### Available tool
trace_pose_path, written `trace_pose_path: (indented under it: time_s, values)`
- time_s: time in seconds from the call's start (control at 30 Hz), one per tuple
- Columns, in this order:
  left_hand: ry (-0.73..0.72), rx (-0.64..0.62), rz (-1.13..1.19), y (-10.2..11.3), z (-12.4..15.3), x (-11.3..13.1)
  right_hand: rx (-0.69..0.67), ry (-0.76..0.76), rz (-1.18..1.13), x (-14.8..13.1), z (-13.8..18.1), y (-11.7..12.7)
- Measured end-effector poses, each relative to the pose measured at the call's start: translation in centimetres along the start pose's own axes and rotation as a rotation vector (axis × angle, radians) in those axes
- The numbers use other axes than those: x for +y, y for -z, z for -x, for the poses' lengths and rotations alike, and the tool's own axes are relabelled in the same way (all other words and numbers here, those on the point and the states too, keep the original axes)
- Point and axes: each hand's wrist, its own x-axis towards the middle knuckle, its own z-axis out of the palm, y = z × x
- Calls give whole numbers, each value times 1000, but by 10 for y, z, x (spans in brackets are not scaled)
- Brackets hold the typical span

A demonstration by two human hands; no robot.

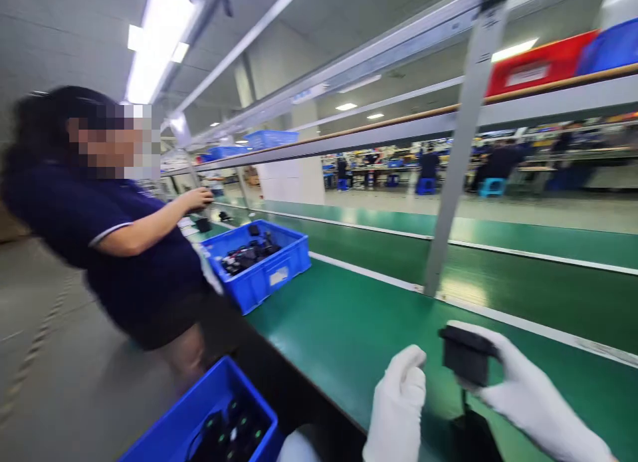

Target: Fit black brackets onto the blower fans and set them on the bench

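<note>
— What have the hands got?

— The right hand (518, 389), in a white glove, is closed round a small black boxy part (466, 362), fingers wrapped over its top and far side, held up just above the green bench (349, 329). A thin black stalk or cable hangs down from the part to another dark piece (471, 435) at the bottom edge of the view; I cannot tell what that piece is.

— And the left?

— The left hand (399, 409), gloved too, is loosely curled with nothing in it, just beside the part but not touching it.

— What else is around?

— A blue bin (197, 419) sits low at the near side of the bench, left of the hands, with dark parts in it showing small green spots. Further along the bench is a second blue bin (279, 272) holding black parts and cables. A co-worker (129, 249) in a dark short-sleeved top stands between the two bins at the bench's edge, one hand (197, 197) out over the bench beyond the far bin.

— Anything in the way?

— A grey upright post (458, 156) rises from the bench behind the hands, carrying an overhead shelf (548, 103) with red and blue crates. The stretch of bench between the hands and the far bin is bare green.
</note>
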Motion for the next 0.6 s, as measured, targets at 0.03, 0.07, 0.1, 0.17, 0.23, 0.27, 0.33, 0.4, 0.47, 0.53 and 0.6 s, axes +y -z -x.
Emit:
trace_pose_path:
  time_s: [0.03,0.07,0.1,0.17,0.23,0.27,0.33,0.4,0.47,0.53,0.6]
  values:
    - [-3,-46,13,-5,-2,7,-16,-2,-14,-9,5,5]
    - [-10,-112,34,-9,-5,14,-46,6,-45,-18,6,7]
    - [-23,-189,59,-11,-7,20,-33,26,-58,-27,7,6]
    - [-51,-331,104,-14,-9,26,0,69,-69,-38,6,2]
    - [-47,-371,144,-18,-10,23,37,107,-64,-42,8,0]
    - [-35,-358,150,-21,-10,19,52,125,-57,-42,10,1]
    - [8,-280,123,-30,-11,10,89,177,-43,-39,15,2]
    - [74,-193,97,-41,-13,3,127,235,-28,-37,19,2]
    - [136,-102,91,-53,-14,2,153,252,-15,-38,20,1]
    - [154,-16,84,-63,-15,6,162,215,12,-41,17,0]
    - [123,54,75,-70,-13,10,160,177,47,-45,13,0]
